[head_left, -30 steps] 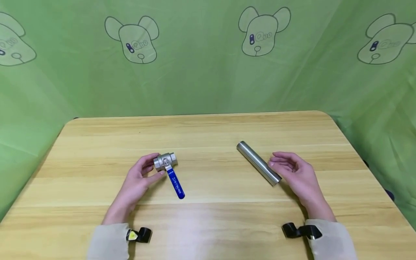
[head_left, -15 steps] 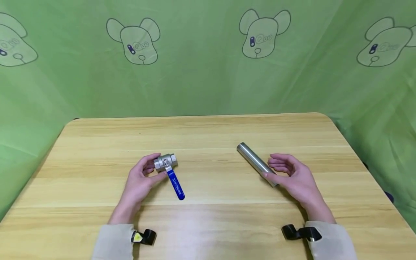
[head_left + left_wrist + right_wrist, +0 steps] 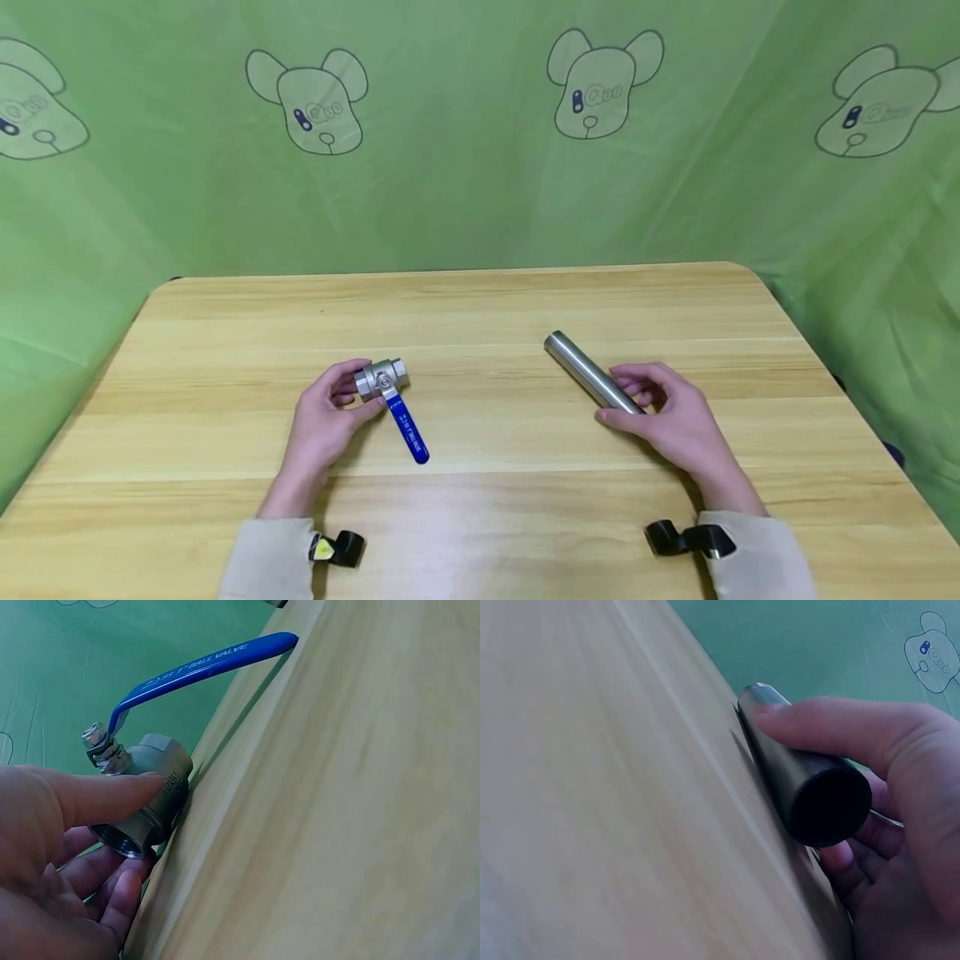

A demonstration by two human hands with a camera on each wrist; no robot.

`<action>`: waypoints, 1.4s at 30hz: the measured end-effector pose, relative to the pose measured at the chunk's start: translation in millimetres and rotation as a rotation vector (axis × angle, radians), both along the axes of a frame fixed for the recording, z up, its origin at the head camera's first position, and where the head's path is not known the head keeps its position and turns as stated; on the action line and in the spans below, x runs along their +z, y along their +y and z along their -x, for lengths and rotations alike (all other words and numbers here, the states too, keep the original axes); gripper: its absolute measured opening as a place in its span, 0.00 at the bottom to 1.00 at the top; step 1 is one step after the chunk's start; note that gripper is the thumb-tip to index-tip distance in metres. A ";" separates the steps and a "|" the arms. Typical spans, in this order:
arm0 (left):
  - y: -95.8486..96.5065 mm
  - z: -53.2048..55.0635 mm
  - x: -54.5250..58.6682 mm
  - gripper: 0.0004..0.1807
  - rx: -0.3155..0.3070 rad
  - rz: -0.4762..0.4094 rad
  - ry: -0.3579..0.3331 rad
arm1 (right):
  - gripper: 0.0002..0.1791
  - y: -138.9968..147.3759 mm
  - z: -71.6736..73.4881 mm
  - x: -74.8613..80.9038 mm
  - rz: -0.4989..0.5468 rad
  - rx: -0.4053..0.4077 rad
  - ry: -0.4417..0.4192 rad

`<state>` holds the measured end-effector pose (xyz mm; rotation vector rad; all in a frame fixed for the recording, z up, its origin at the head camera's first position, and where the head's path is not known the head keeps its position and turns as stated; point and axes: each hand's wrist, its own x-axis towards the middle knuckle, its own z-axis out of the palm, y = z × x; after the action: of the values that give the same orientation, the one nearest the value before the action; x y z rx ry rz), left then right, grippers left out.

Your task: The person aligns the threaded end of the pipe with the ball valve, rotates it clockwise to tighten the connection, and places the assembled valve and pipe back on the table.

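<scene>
A steel ball valve (image 3: 381, 380) with a blue lever handle (image 3: 407, 429) lies on the left half of the table. My left hand (image 3: 322, 421) grips its body, the thumb (image 3: 120, 796) against the near side and the fingers behind and below. On the right, a plain metal tube (image 3: 588, 371) lies slantwise, its far end pointing up and left. My right hand (image 3: 678, 421) holds the tube's near end between the thumb (image 3: 832, 727) and the fingers on the other side. The tube's dark near end faces the right wrist camera; some fingertips are hidden behind it.
Both things are on a light wood-grain table (image 3: 480, 517) with rounded far corners. A green cloth (image 3: 450, 167) printed with bear-head outlines hangs behind and along the sides. Black straps with small devices (image 3: 348, 548) sit on both sleeve cuffs.
My right hand has moved left, from beside the tube to around its near end, the thumb crossing over to the near side. The left hand has settled slightly closer round the valve.
</scene>
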<state>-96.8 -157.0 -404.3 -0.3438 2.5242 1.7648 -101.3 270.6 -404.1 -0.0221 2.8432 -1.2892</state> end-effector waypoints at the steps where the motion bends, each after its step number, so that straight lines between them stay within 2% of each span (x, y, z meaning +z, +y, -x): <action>1: 0.1 -0.1 1.1 0.34 -0.001 0.004 0.002 | 0.36 -0.5 0.2 1.0 -0.008 -0.014 -0.002; 6: 0.2 -0.4 1.5 0.33 -0.006 0.010 -0.004 | 0.33 -0.7 -0.2 4.2 -0.036 -0.050 -0.010; 12: 0.7 -1.2 -0.2 0.32 -0.005 0.013 -0.017 | 0.34 0.6 -1.4 2.0 -0.076 -0.014 0.048; 16: -0.3 -1.5 -3.3 0.31 -0.002 0.000 -0.013 | 0.33 -0.8 -1.1 -0.2 -0.090 -0.005 0.047; 20: -0.9 -0.6 -4.9 0.31 0.000 -0.008 -0.018 | 0.31 -1.0 -2.3 -2.1 -0.080 -0.028 0.045; 27: -0.1 0.5 -5.0 0.30 0.010 -0.010 0.015 | 0.26 -1.4 -5.8 -4.1 -0.031 -0.096 0.114; 35: -1.6 3.3 -1.5 0.29 0.001 -0.032 0.039 | 0.28 -3.3 -3.6 -1.8 0.073 -0.196 0.074; 38: -2.4 3.7 -1.6 0.29 0.007 -0.092 0.041 | 0.28 -7.8 -2.8 -0.8 0.169 -0.200 0.060; 42: -1.1 2.2 -2.1 0.32 -0.001 -0.222 0.000 | 0.26 -19.5 -1.6 -1.2 0.327 -0.153 0.026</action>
<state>-98.9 -158.1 -406.4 -0.3307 2.2953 2.0180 -99.7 251.0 -405.3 0.1778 2.6647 -1.7823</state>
